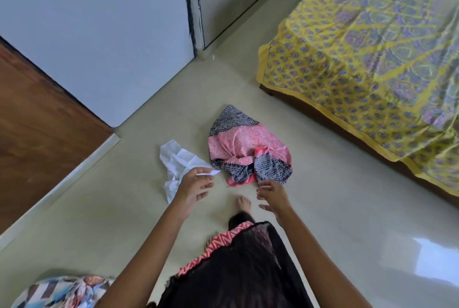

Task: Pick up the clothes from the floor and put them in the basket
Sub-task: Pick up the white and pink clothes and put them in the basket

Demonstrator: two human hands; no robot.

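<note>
A crumpled white cloth (177, 161) lies on the pale tiled floor, left of centre. My left hand (195, 189) pinches its near corner between thumb and forefinger, the other fingers spread. To its right lies a pink cloth with navy patterned borders (246, 148), bunched in a heap. My right hand (273, 195) hovers at that heap's near edge with its fingers apart and curled, holding nothing. No basket is clearly in view; a striped, multicoloured bundle of cloth (64, 291) shows at the bottom left edge.
A bed with a yellow patterned cover (372, 46) fills the right side. A white cabinet side (99, 21) and a brown wooden panel (37, 121) stand on the left. My bare foot (243, 204) and dark dress (236, 270) are below the hands.
</note>
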